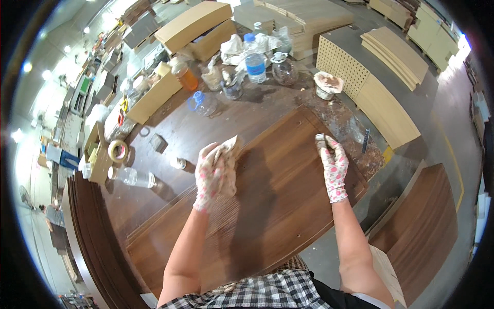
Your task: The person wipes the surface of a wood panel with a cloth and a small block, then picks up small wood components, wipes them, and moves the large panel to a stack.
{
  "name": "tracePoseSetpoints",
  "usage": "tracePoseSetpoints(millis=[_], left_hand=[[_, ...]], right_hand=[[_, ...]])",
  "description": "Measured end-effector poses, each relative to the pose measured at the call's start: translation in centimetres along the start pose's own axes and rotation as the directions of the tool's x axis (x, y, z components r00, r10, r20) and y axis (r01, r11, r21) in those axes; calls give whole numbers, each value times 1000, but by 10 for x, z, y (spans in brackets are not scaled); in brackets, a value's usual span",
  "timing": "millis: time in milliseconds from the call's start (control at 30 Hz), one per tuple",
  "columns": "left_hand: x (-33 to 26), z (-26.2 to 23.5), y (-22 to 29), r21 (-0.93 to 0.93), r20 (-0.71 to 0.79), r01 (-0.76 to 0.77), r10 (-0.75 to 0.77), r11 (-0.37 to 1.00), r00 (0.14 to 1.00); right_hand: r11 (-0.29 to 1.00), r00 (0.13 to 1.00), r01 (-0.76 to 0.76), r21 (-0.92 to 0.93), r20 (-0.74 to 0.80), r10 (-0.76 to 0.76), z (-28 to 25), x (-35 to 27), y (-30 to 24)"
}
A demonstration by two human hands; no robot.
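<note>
A brown wood panel [278, 206] with a raised border lies slantwise on the worktable before me. My left hand [208, 172], in a white glove with pink dots, is over the panel's far left part. Its fingers are closed on a crumpled off-white rag [229, 165]. My right hand [333, 167], gloved alike, is at the panel's right end, closed round a small pale piece [320, 137] whose kind I cannot make out. Left of the rag stands a small bottle [178, 163], and a grey block [158, 142] lies farther left.
A clear bottle [131, 176] lies by a tape roll [118, 151] on the left. Jugs and bottles, one a blue-labelled bottle [254, 64], line the far side. A stained tub [328, 85] stands far right. Stacked dark panels [98, 232] flank the table's left.
</note>
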State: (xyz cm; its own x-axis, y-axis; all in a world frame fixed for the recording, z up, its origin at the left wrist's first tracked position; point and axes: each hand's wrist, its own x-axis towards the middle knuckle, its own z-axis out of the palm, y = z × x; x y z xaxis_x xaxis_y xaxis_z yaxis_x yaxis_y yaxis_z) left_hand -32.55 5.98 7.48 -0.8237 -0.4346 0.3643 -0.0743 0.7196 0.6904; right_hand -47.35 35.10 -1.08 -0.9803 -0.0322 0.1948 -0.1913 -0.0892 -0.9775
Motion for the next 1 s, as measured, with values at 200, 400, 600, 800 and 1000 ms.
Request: tracePoseSetpoints(millis=[200,400,600,800,1000], left_hand=[[52,114,-2,282,154,-29,-15,959,988],[76,155,67,460,335,-187,26,868,942],[101,184,73,462,393,-203,6,863,919],[52,118,38,454,356,-278,114,847,928],[-31,2,-18,476,154,-196,138,857,978]], right_hand=[[994,998,62,-91,25,-60,11,-3,-25],[981,992,122,-153,22,-120,5,0,-20],[979,991,132,-153,29,-129,10,2,-27],[999,999,23,-38,46,-22,3,1,-11],[999,997,-52,-11,64,53,1,5,-4]])
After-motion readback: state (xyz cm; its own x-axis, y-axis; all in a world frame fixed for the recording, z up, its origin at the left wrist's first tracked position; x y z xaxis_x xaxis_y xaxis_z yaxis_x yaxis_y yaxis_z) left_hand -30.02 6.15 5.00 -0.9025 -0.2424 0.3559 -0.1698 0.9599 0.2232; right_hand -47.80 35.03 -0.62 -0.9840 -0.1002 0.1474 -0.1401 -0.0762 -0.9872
